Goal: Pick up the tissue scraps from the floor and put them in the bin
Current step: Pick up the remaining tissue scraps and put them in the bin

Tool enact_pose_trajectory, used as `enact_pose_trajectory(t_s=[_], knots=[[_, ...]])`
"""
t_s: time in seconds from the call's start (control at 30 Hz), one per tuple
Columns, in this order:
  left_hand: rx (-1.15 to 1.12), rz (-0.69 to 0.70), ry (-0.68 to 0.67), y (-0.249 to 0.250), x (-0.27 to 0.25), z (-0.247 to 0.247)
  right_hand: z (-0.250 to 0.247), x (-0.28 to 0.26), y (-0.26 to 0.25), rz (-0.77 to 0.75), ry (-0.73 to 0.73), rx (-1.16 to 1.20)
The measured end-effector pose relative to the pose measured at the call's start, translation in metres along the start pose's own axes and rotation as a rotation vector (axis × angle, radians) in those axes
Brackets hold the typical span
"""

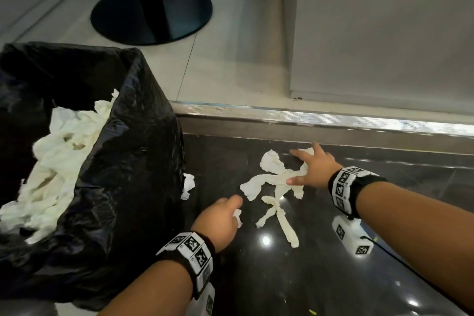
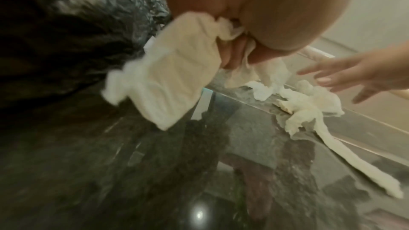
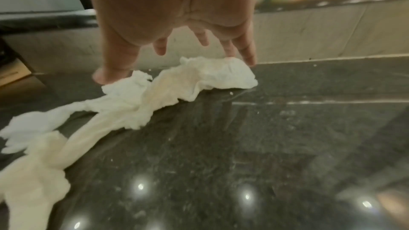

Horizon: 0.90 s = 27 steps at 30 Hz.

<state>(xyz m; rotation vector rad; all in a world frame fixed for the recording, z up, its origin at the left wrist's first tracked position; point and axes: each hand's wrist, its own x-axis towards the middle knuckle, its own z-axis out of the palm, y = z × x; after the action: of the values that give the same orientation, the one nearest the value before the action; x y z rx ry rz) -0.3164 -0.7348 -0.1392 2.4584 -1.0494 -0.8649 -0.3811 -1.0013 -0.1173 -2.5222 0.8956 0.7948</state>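
White tissue scraps (image 1: 272, 183) lie in a tangled pile on the dark glossy floor. My right hand (image 1: 305, 168) is spread open over the pile's far side, its fingertips (image 3: 230, 55) touching the tissue (image 3: 155, 97). My left hand (image 1: 232, 210) hovers left of the pile, and its curled fingers pinch a small tissue scrap (image 1: 238, 217). The left wrist view shows that scrap (image 2: 172, 80) hanging from the left hand (image 2: 239, 48). The bin (image 1: 123, 161), lined with a black bag, stands at the left with crumpled tissue (image 1: 59, 151) inside.
One small scrap (image 1: 188, 185) lies against the bin's side. A metal threshold strip (image 1: 320, 118) runs across just beyond the pile. Past it are pale floor tiles, a black round pedestal base (image 1: 151, 13) and a white panel (image 1: 384, 33).
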Motion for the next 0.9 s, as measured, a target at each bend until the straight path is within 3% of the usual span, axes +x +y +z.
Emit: enact_pose_trajectory(t_s=[0.13, 0.23, 0.4, 0.5, 0.57, 0.7, 0.9], knots=[[0.120, -0.066, 0.063, -0.009, -0.012, -0.006, 0.019, -0.003, -0.015, 0.051, -0.080, -0.101], [0.238, -0.146, 0.099, -0.020, -0.007, -0.009, 0.024, -0.011, -0.023, -0.007, -0.038, -0.208], [0.184, -0.258, 0.212, -0.038, 0.016, -0.009, 0.017, -0.018, -0.017, -0.080, 0.126, 0.190], [0.203, -0.390, 0.061, -0.042, 0.024, -0.003, 0.008, -0.025, -0.018, -0.110, 0.216, 0.369], [0.129, -0.424, 0.070, -0.048, 0.026, 0.002, -0.001, -0.030, -0.022, -0.125, 0.257, 0.428], [0.269, -0.303, 0.055, -0.040, 0.024, 0.001, -0.010, -0.028, -0.027, -0.056, 0.339, 0.448], [0.071, -0.145, 0.020, -0.011, 0.016, -0.009, 0.000, -0.012, -0.031, -0.127, 0.409, 0.629]])
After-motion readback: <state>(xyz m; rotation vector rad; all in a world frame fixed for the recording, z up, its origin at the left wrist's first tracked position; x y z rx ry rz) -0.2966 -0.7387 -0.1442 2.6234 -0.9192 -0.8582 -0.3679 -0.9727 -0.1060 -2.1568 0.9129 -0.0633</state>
